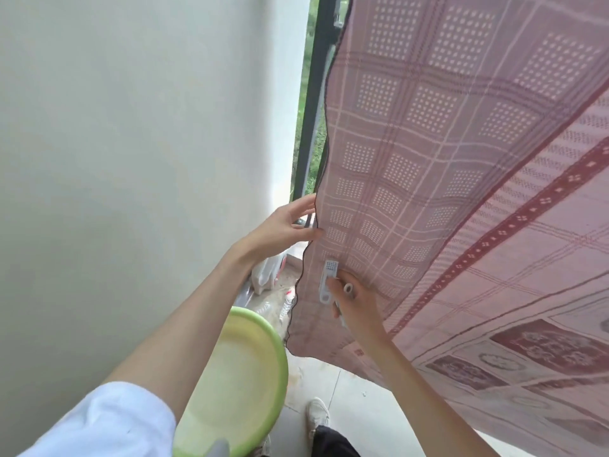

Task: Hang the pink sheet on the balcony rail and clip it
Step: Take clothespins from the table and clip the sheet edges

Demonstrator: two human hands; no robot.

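Note:
The pink checked sheet point(428, 153) hangs over the balcony rail and fills the right of the view, covering the top of the rail. My left hand point(283, 225) holds the sheet's dark-hemmed left edge, thumb in front and fingers behind the cloth. My right hand point(354, 300) pinches a white clothes clip point(328, 281) against the sheet lower down. A second white clip seems tucked in the same hand. Left of the sheet the dark post of the balcony railing point(313, 103) shows.
A pale wall point(138, 159) stands close on the left. A green plastic basin point(240, 384) sits tucked under my left arm. White plastic bags point(268, 275) lie on the tiled floor by the wall. My shoe point(317, 413) is below.

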